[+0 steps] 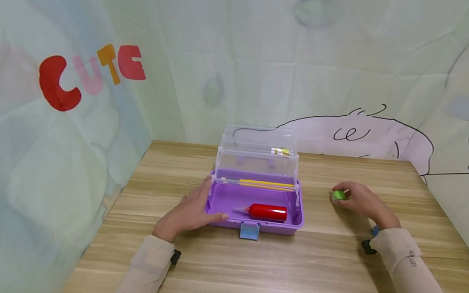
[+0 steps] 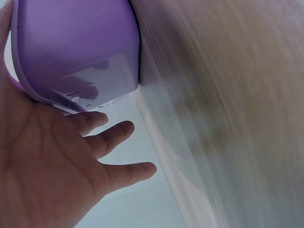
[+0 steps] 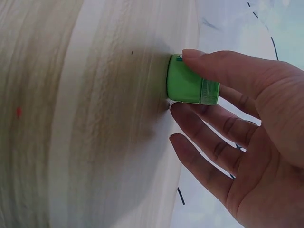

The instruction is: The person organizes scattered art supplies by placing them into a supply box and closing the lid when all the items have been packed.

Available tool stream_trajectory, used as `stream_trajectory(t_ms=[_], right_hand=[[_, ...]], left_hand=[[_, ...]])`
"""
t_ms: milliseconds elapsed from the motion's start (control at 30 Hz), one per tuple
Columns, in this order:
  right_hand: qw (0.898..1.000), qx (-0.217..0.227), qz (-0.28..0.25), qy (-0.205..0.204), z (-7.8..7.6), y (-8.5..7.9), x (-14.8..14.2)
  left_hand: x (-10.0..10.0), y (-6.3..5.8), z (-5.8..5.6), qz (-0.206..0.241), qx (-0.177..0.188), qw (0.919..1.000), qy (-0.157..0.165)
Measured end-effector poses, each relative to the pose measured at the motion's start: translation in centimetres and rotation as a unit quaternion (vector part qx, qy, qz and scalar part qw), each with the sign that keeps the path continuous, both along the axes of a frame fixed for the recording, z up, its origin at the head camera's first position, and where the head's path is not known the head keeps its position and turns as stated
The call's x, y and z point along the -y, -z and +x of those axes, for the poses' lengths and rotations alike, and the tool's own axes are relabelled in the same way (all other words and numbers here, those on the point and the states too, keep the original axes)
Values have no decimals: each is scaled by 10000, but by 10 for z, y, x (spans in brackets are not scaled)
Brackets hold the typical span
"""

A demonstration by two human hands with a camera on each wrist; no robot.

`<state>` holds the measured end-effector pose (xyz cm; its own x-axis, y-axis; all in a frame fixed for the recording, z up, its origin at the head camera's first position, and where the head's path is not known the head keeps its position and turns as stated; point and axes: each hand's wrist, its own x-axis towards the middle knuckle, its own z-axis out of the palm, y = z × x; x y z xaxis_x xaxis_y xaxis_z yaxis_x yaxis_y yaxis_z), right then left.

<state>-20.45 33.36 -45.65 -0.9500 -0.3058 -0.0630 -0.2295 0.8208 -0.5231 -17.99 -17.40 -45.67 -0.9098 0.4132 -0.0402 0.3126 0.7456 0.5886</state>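
A purple storage box (image 1: 298, 220) stands on the wooden table with its clear lid (image 1: 258, 136) raised. Inside it lie a red squeeze bottle (image 1: 267, 211) with a pale nozzle and, across the back, slim yellow-handled brushes (image 1: 266, 183). My left hand (image 1: 190, 210) rests against the box's left end, thumb over the front rim, other fingers fairly straight in the left wrist view. To the right of the box, my right hand (image 1: 358, 199) pinches a small green container (image 3: 185, 83) with a ridged band between thumb and fingers. That container touches or nearly touches the tabletop.
A small tube (image 1: 281, 151) with a yellow label lies in the clear upper tray. The blue latch (image 1: 249, 230) hangs open at the box's front. Some blue object (image 1: 375, 230) is partly hidden by the right wrist. Printed cloth (image 1: 214, 68) hangs behind the table (image 1: 233, 270).
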Motion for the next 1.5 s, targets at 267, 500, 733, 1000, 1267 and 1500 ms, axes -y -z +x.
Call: stream_trajectory(t_ms=[267,500,733,1000,1267,1500], right_hand=[[9999,36,-64,69,-1,3,-1],[10000,-7,-59,67,-1,4,-1],[9999,54,-53,102,0,3,0],[9998,109,-38,165,2,0,2],[9998,91,6,185,2,1,2],[9998,69,21,184,-4,-2,4]], left_hand=[[-1,0,0,26,-33,10000,3],[-1,-1,2,9,35,10000,-21],[-2,-1,2,48,33,10000,-23],[-1,-1,2,48,59,10000,-49],[-1,0,2,-12,53,10000,-45],[-1,0,1,-3,45,10000,-54]])
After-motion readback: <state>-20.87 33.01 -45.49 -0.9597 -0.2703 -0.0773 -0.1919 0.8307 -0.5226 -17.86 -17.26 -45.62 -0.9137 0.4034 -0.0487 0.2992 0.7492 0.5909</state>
